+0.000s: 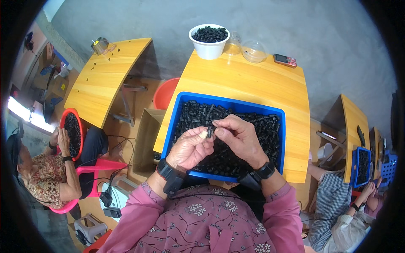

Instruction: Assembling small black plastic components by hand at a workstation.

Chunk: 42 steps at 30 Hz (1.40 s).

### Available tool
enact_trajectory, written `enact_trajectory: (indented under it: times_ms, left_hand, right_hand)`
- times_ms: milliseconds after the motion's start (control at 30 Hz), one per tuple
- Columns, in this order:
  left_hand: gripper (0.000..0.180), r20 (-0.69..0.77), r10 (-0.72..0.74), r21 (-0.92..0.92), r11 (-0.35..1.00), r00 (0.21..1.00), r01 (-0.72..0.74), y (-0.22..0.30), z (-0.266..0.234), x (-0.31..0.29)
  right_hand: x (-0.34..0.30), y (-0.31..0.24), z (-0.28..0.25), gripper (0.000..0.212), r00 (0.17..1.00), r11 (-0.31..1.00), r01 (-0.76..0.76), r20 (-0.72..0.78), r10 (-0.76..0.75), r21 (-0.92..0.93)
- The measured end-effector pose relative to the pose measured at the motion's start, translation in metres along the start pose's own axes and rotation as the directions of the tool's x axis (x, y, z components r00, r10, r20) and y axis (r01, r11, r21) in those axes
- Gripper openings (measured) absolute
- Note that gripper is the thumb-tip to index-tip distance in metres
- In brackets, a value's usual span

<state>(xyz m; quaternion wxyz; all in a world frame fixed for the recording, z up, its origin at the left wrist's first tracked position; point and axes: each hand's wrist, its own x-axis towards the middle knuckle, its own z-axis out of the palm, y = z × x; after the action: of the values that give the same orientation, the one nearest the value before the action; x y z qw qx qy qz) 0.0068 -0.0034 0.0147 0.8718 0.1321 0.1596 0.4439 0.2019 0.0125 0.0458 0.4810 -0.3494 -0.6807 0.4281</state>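
A small black part [210, 130] is located above the middle of a blue tray [173, 126], raised clear of the tray's contents. The fingers of the left hand [190, 147] are clamped on the part between thumb and forefinger; the thumb carries a pale covering. The right hand [240, 139] is positioned opposite, palm turned inward, with thumb and forefinger close together at the part; whether these fingers grip it cannot be determined. Both forearms enter from the lower edge and converge over the tray, each wrist fitted with a black strapped device. The tray is rectangular, filled with many similar short black parts, and rests on the near portion of a yellow wood-grain tabletop [249, 80]. Along the far edge of this surface, left to right, stand a white bucket [209, 51] heaped with small black pieces, a clear cup [233, 44], a round clear container [254, 51] and a mobile phone [285, 60]. A cardboard box [145, 135] and a red basin [164, 95] are located left of the tabletop. Further left, beside a second table [109, 71], a seated co-worker handles a red tub of black pieces. At right, a third table carries a smaller blue tray. A grey wall [295, 25] closes the far side.
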Motion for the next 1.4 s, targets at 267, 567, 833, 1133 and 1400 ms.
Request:
enact_trajectory:
  times_ms: [267, 567, 833, 1133, 1400]
  left_hand:
    - [0.011, 0.015, 0.059, -0.102, 0.993, 0.998, -0.057, 0.001, -0.007, 0.001]
    - [0.007, -0.037, 0.074, -0.049, 0.996, 0.997, -0.076, 0.0, -0.003, 0.001]
    - [0.007, -0.031, 0.09, -0.033, 0.995, 0.995, -0.091, -0.001, -0.005, 0.001]
    - [0.009, -0.026, 0.099, 0.002, 0.995, 0.995, -0.099, 0.0, -0.005, 0.0]
    - [0.013, 0.091, 0.06, -0.038, 0.998, 0.994, -0.057, 0.002, -0.007, -0.001]
  right_hand:
    - [-0.004, -0.002, 0.006, 0.019, 0.985, 0.965, 0.167, 0.083, -0.153, -0.202]
    - [-0.004, 0.0, 0.008, 0.021, 0.971, 0.936, 0.236, 0.089, -0.22, -0.261]
    - [-0.006, 0.003, 0.009, 0.019, 0.979, 0.946, 0.204, 0.07, -0.192, -0.252]
    - [-0.003, 0.006, 0.009, 0.019, 0.981, 0.953, 0.194, 0.067, -0.183, -0.234]
    - [-0.003, 0.006, 0.004, 0.019, 0.98, 0.941, 0.201, 0.043, -0.196, -0.274]
